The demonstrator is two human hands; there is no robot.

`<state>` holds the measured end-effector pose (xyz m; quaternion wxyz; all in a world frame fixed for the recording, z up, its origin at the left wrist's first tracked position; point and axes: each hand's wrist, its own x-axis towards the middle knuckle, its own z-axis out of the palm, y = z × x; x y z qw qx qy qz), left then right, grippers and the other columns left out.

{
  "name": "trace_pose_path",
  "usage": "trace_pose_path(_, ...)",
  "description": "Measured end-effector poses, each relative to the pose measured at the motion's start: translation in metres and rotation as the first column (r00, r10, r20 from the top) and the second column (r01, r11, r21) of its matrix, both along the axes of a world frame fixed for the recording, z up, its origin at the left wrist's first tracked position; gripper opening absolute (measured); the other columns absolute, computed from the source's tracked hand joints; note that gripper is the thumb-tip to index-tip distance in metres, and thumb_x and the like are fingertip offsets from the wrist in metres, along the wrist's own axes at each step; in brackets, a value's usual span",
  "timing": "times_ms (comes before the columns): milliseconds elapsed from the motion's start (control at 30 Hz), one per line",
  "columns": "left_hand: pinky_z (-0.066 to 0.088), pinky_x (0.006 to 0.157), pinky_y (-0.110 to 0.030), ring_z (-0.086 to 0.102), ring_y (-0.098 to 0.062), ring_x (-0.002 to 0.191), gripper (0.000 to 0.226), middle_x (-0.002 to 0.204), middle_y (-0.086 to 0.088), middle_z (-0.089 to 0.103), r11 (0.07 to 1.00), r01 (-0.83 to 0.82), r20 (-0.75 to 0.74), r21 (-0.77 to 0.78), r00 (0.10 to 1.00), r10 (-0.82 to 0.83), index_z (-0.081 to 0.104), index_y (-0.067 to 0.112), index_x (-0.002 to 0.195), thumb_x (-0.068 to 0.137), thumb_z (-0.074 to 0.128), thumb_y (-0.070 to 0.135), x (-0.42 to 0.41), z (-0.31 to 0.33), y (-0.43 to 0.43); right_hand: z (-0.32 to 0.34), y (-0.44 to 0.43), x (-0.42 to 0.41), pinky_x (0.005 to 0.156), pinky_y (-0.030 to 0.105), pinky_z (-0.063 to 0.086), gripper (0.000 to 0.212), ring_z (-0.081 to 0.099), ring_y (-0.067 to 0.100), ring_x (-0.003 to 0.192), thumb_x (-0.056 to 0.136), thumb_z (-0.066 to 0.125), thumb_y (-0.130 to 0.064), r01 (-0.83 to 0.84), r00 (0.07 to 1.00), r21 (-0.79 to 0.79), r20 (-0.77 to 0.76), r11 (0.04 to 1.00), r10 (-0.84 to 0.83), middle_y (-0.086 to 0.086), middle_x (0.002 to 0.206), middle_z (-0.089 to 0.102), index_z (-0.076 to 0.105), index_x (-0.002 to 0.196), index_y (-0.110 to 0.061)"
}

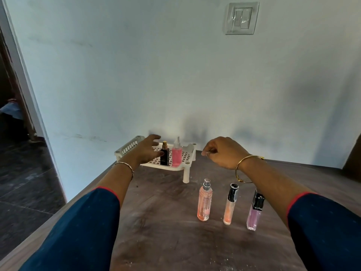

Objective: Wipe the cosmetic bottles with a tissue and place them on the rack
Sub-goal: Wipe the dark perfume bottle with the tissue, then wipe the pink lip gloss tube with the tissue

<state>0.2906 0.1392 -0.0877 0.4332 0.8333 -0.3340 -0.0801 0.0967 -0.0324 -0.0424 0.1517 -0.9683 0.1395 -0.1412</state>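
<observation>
Two dark blue sleeves with red cuffs are filling the lower corners of the view, reaching forward over a brown wooden table point(166, 241) dusted with pale specks. Between the forearms, three bottles are standing upright in a row on the tabletop, well short of the rack: a peach spray bottle point(204, 202) with a silver nozzle, a slim orange tube point(230, 204) with a black cap just to its right, and a lilac tube point(254, 212) with a black cap, partly hidden by the right forearm.

The left hand point(146, 152) is reaching over the white lattice rack point(176, 166), which is sitting at the far left corner of the table against the pale blue wall point(136, 65). Its fingers are spread apart and holding nothing; the thumb is lying just beside a black perfume bottle point(164, 156) with a gold cap, though whether they are touching is unclear. A pink spray bottle point(177, 155) with a clear cap is standing upright on the rack, just right of the black one.

The right hand point(222, 151) is hovering above the table, right of the rack, fingers curled loosely inward; whether it is pinching anything cannot be told. A gold bangle point(246, 169) is hanging on the right wrist, and a thinner bracelet point(125, 167) is circling the left. A switch plate point(242, 18) is sitting high on the wall.
</observation>
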Motion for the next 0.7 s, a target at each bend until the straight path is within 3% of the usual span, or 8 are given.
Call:
trace_pose_path(100, 0.038, 0.098, -0.033, 0.042, -0.031, 0.129, 0.077, 0.144, -0.017, 0.039, 0.998, -0.049, 0.124, 0.03, 0.991, 0.045, 0.028, 0.013, 0.144, 0.082, 0.072, 0.019, -0.018, 0.015, 0.003, 0.008, 0.008, -0.015, 0.085, 0.028, 0.051, 0.025, 0.064, 0.016, 0.094, 0.087, 0.052, -0.008, -0.004, 1.0, 0.023, 0.031, 1.0, 0.003, -0.001, 0.106, 0.071, 0.07, 0.101, -0.017)
trace_pose_path(233, 0.027, 0.111, -0.04, 0.033, -0.033, 0.135, 0.082, 0.146, -0.017, 0.036, 0.985, -0.17, 0.305, 0.043, 0.941, 0.149, 0.025, 0.012, 0.145, 0.08, 0.072, 0.027, -0.052, 0.034, -0.001, 0.021, 0.021, -0.04, 0.086, 0.028, 0.05, 0.025, 0.063, 0.017, 0.095, 0.087, 0.052, -0.007, -0.013, 0.996, 0.05, 0.09, 0.999, 0.008, 0.001, 0.105, 0.07, 0.071, 0.1, -0.015)
trace_pose_path(333, 0.024, 0.112, -0.051, 0.026, -0.034, 0.139, 0.084, 0.149, -0.014, 0.031, 0.975, -0.223, 0.348, 0.003, 0.914, 0.208, 0.022, 0.016, 0.146, 0.08, 0.07, 0.039, -0.093, 0.043, -0.011, 0.028, 0.027, -0.064, 0.09, 0.027, 0.05, 0.023, 0.063, 0.015, 0.097, 0.087, 0.053, -0.007, -0.021, 0.989, 0.102, 0.15, 0.995, 0.005, 0.0, 0.105, 0.07, 0.072, 0.099, -0.015)
trace_pose_path(467, 0.022, 0.107, -0.047, 0.034, -0.028, 0.133, 0.057, 0.141, -0.005, 0.042, 0.979, -0.201, 0.475, -0.021, 0.86, 0.186, 0.041, 0.028, 0.135, 0.084, 0.061, 0.045, -0.153, 0.046, -0.028, 0.031, 0.025, -0.104, 0.086, 0.02, 0.048, 0.022, 0.064, 0.012, 0.095, 0.086, 0.053, -0.006, 0.011, 0.971, 0.194, 0.233, 0.981, -0.057, -0.002, 0.101, 0.071, 0.072, 0.094, -0.016)
trace_pose_path(567, 0.024, 0.099, -0.043, 0.045, -0.02, 0.123, 0.025, 0.125, 0.004, 0.056, 0.993, -0.112, 0.527, 0.026, 0.846, 0.082, 0.063, 0.037, 0.107, 0.084, 0.058, 0.048, -0.188, 0.043, -0.04, 0.021, 0.019, -0.138, 0.087, 0.022, 0.048, 0.02, 0.063, 0.012, 0.096, 0.087, 0.055, -0.009, 0.072, 0.965, 0.208, 0.232, 0.976, -0.121, -0.003, 0.102, 0.071, 0.072, 0.092, -0.02)
trace_pose_path(633, 0.025, 0.097, -0.043, 0.05, -0.016, 0.116, 0.017, 0.114, 0.011, 0.062, 0.997, -0.044, 0.506, 0.067, 0.862, 0.004, 0.066, 0.039, 0.093, 0.083, 0.058, 0.05, -0.207, 0.039, -0.049, 0.009, 0.015, -0.16, 0.088, 0.026, 0.049, 0.017, 0.063, 0.015, 0.097, 0.087, 0.058, -0.012, 0.128, 0.967, 0.179, 0.195, 0.975, -0.163, 0.0, 0.103, 0.07, 0.072, 0.095, -0.018)
trace_pose_path(700, 0.027, 0.096, -0.044, 0.053, -0.014, 0.113, 0.019, 0.109, 0.015, 0.066, 0.994, 0.03, 0.502, 0.109, 0.861, -0.081, 0.067, 0.04, 0.091, 0.083, 0.058, 0.054, -0.223, 0.033, -0.058, -0.003, 0.01, -0.179, 0.086, 0.027, 0.048, 0.016, 0.063, 0.017, 0.096, 0.087, 0.059, -0.015, 0.164, 0.969, 0.176, 0.156, 0.971, -0.192, 0.002, 0.103, 0.07, 0.071, 0.096, -0.017)
